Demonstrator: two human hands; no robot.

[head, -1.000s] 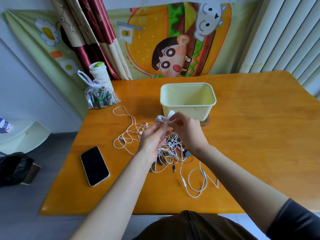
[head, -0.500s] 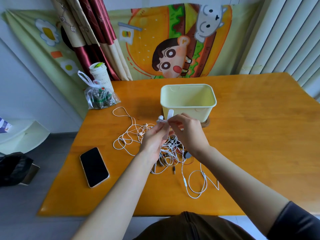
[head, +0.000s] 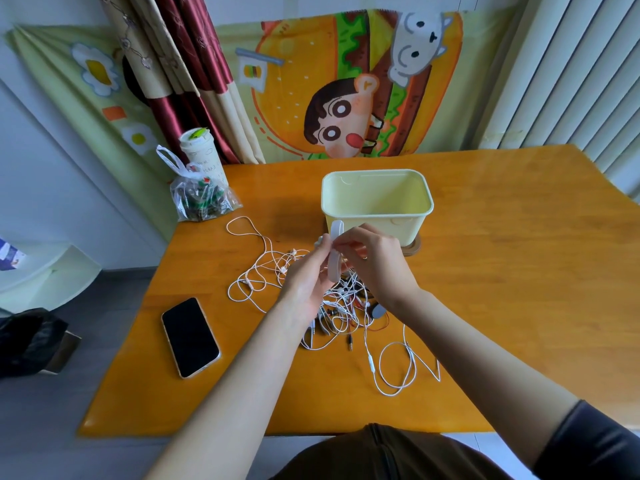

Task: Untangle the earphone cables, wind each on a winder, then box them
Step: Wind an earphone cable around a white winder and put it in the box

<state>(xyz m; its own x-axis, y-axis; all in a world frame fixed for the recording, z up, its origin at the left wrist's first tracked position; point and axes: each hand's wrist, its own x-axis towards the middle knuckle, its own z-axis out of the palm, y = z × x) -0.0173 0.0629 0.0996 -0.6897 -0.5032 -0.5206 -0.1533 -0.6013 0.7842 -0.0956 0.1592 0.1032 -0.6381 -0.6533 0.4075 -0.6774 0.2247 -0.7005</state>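
A tangle of white earphone cables point(head: 341, 303), mixed with a few dark and red leads, lies on the orange table point(head: 502, 271) in front of a pale yellow box point(head: 377, 195). Above the tangle both hands meet around a slim white winder point(head: 335, 252) held upright. My left hand point(head: 304, 278) pinches it from the left and my right hand point(head: 375, 261) grips it from the right. An earbud shows beside the winder's top. One cable loop point(head: 398, 372) trails toward me on the right, and another runs out to the left.
A black phone point(head: 189, 337) lies face up at the front left of the table. A clear bag point(head: 201, 199) of small items and a white cup point(head: 202, 154) stand at the back left corner. A round wooden piece point(head: 414, 245) peeks from under the box.
The winder has turned more upright between my fingers and now shows longer. Both hands stay in nearly the same place above the tangle.
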